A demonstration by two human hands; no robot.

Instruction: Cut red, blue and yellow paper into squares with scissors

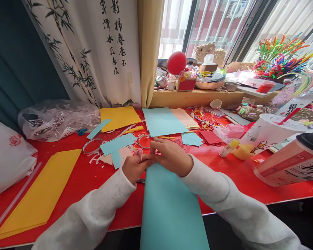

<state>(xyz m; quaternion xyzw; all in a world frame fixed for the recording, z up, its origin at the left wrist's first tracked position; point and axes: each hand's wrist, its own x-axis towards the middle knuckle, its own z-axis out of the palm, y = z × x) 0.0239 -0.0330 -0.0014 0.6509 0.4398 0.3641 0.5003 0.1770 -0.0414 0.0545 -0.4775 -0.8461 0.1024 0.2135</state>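
Note:
A long light-blue sheet (pixel 172 211) extends from under my hands toward the bottom of the view, past the table's front edge. My left hand (pixel 135 166) is closed at the sheet's far end, its fingertips pinched against those of my right hand. My right hand (pixel 170 156) bends over the same end with its fingers pressed together. A small pink piece (pixel 139 154) shows at my left hand. Whatever else lies between the fingertips is too small to tell. Just beyond the hands are light-blue strips (pixel 117 143) and a silver ring (pixel 144 141).
Yellow sheets (pixel 41 191) lie at the left on the red table (pixel 94 201). A light-blue sheet (pixel 161 121) lies at the back. To the right stand a clear cup (pixel 266 133), a tilted pink cup (pixel 289 163) and a glue bottle (pixel 229 147). Plastic bags (pixel 7 156) are at left.

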